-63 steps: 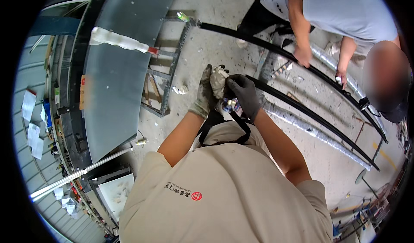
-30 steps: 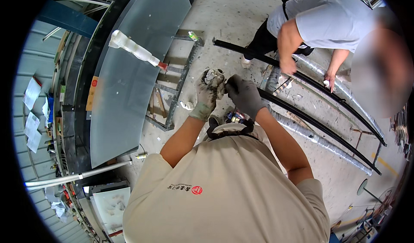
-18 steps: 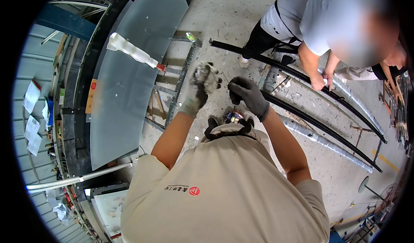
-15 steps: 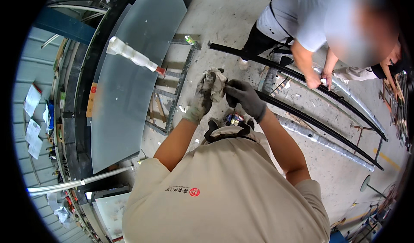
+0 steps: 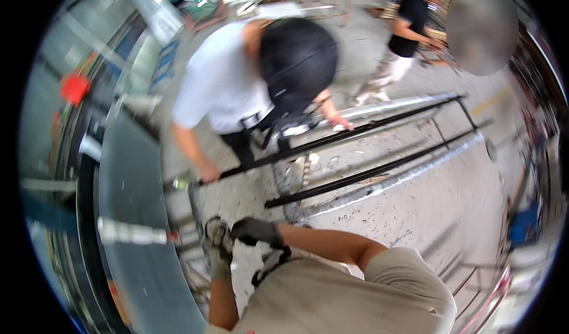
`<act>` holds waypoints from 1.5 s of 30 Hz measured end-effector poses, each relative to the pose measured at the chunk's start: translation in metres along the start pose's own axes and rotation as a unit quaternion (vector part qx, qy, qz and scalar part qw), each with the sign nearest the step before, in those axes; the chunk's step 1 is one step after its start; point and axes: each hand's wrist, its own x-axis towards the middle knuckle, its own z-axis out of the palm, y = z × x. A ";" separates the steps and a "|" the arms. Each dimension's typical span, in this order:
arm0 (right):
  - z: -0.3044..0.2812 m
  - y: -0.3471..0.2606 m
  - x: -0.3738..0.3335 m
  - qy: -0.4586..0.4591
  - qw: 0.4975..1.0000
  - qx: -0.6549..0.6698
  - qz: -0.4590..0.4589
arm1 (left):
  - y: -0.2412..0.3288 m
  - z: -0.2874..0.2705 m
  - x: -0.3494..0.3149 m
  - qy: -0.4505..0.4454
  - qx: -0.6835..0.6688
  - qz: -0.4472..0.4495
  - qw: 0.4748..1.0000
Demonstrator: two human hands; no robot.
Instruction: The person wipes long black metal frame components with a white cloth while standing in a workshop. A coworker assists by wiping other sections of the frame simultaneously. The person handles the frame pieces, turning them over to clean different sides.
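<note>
Grey-gloved, the left hand (image 5: 218,244) is cupping a pale wad (image 5: 220,233); the right hand (image 5: 255,231) is curling alongside, contents unclear. Red shirt mark (image 5: 251,332) is blurring, unreadable.

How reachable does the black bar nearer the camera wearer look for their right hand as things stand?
Probably yes: the gloved right hand appears just below the left end of the nearer black bar, with nothing visible between them. Depth is hard to judge, and blur hides whether its fingers are free.
</note>
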 end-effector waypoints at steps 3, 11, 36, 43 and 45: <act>0.004 -0.019 -0.011 0.060 0.998 -0.012 0.016 | 0.029 0.029 -0.011 -0.057 -0.065 -0.009 0.996; -0.017 0.078 -0.103 0.323 0.857 -0.399 0.038 | -0.064 -0.032 0.064 -0.191 -0.157 -0.204 0.947; 0.310 0.523 -0.320 0.694 0.575 0.062 0.429 | -0.249 -0.270 0.016 -0.394 0.665 -0.261 0.578; 0.157 0.470 -0.387 0.636 0.612 -0.145 0.447 | -0.256 -0.184 0.025 -0.469 0.260 -0.226 0.813; 0.118 0.508 -0.414 0.570 0.649 -0.152 0.480 | -0.228 -0.148 -0.005 -0.387 0.246 -0.283 0.843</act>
